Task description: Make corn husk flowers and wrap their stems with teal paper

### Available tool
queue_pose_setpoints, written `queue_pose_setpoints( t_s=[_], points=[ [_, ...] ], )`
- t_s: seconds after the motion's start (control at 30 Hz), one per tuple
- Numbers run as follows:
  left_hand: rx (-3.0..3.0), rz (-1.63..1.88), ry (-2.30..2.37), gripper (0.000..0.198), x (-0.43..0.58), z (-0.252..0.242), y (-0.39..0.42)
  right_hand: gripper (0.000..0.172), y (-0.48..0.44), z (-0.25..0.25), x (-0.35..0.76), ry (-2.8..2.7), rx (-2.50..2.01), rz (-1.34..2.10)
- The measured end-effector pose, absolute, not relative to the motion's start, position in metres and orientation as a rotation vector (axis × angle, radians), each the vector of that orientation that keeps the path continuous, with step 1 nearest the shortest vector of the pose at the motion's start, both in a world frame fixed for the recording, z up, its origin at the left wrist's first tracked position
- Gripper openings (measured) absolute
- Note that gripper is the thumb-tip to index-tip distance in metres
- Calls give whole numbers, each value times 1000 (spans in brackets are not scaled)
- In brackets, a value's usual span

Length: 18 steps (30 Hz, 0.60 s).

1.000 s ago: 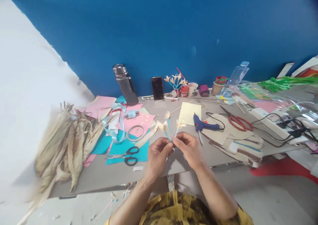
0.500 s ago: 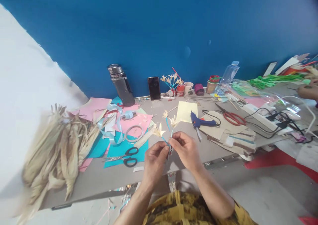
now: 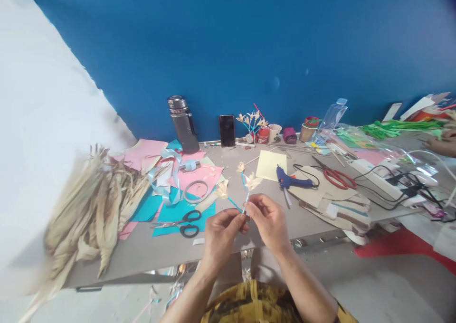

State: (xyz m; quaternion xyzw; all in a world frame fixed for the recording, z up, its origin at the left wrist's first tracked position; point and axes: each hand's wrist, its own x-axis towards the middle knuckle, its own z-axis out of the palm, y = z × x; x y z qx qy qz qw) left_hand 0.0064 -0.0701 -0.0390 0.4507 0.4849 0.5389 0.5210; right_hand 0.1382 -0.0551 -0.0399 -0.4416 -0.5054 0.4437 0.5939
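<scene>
Over the front edge of the table I hold a small bunch of pale husk flowers on thin stems. My left hand pinches the lower stems between thumb and fingers. My right hand closes on the whitish-blue stem of the right flower, close to the left fingertips. The left flower leans outward on a blue stem, and a smaller flower stands farther back. Fingers hide the stem ends. Black-handled scissors lie left of my hands on blue paper.
Dried corn husks are heaped at left. A tape ring, yellow paper, blue glue gun, red-handled scissors, glove and power strip lie around. Behind stand a flask and phone. Another person's hand shows at right.
The view has shifted slightly. The left flower now tilts farther left, away from the right one. Both hands keep their pinch on the stems.
</scene>
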Motion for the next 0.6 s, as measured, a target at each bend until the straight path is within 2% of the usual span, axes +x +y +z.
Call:
queue_pose_setpoints(
  t_s=[0.23, 0.6],
  points=[
    [924, 1315, 1075, 21, 5, -44, -59, 20, -55, -48, 155, -1331, -1098, 965],
    [1040, 1487, 1186, 21, 9, -43, -58, 14, -58, -40, 146, -1510, -1189, 778]
  ],
)
